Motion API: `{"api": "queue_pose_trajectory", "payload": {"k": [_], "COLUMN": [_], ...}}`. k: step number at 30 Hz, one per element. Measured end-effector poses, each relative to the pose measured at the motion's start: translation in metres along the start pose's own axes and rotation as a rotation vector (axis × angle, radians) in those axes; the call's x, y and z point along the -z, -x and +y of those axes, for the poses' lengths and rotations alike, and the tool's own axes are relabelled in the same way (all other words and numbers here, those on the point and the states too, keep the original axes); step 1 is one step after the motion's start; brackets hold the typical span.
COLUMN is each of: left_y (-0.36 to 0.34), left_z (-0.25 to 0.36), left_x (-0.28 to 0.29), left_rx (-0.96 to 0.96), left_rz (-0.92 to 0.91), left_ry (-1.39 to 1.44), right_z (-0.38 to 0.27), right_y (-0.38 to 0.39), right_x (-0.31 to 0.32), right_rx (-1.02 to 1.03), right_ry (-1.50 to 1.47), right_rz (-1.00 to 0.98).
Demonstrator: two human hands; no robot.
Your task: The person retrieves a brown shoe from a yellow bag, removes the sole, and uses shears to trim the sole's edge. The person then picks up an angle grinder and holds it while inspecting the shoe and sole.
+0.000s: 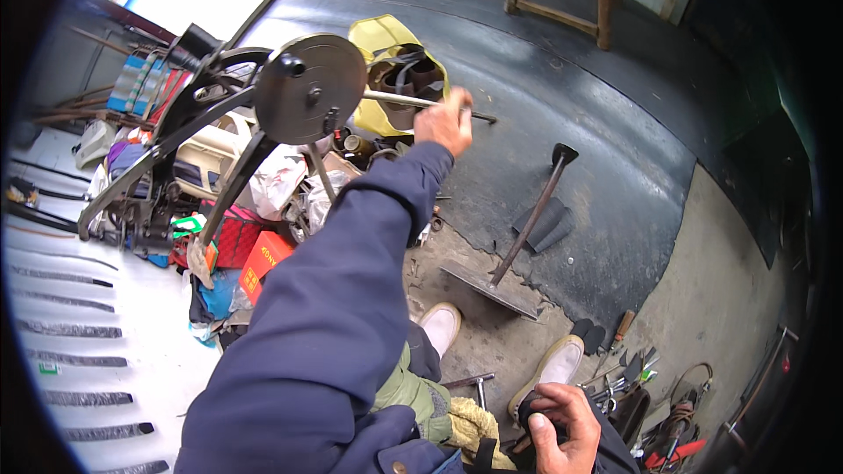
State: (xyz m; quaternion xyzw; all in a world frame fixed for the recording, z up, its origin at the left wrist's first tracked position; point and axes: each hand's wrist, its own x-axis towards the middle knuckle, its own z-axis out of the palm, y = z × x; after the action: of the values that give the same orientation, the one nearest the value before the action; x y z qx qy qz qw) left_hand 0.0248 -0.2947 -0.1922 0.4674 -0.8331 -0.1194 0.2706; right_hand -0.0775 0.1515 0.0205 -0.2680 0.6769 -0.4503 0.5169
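L hand (445, 119) is stretched out w/ fingers curled tight round a thin metal rod (413, 100) that runs from the hub side of the dark round flywheel (310, 88) on the black cobbler's stitching machine (189, 136), w/ the rod's tip poking past the knuckles toward the yellow bag (379, 39). R hand (562, 426) sits low near the lap, fingers wrapped round a small dark item (533, 411); can't tell what it is.

Risks as I see it: the rod is gripped near its far end w/ the arm fully reached, so a slip could send the hand into the flywheel or the clutter of packets beside it. The sleeve (351, 272) passes close to the wheel rim and may snag if it turns. The iron shoe last stand (531, 215) is just beyond the light shoes (439, 326), easy to kick when shifting. Loose tools (628, 369) lie near the R foot, too.
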Motion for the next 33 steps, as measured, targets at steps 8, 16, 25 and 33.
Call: {"api": "queue_pose_trajectory", "payload": {"k": [8, 16, 25, 33], "left_y": [0.025, -0.011, -0.074, -0.075], "left_z": [-0.073, -0.127, -0.197, -0.207], "left_x": [-0.012, -0.031, -0.016, 0.001], "left_rx": [0.26, 0.023, 0.456, 0.758], "left_rz": [-0.329, -0.34, 0.278, 0.469], "left_ry": [-0.461, -0.906, -0.462, -0.362], "right_z": [0.008, 0.019, 0.027, 0.034], "right_y": [-0.007, -0.049, -0.083, -0.091], "right_x": [-0.002, -0.005, -0.006, -0.004], "right_rx": [0.007, -0.226, -0.395, -0.453], "right_ry": [0.163, 0.179, 0.097, 0.042], "right_rz": [-0.073, -0.11, -0.117, -0.09]}}
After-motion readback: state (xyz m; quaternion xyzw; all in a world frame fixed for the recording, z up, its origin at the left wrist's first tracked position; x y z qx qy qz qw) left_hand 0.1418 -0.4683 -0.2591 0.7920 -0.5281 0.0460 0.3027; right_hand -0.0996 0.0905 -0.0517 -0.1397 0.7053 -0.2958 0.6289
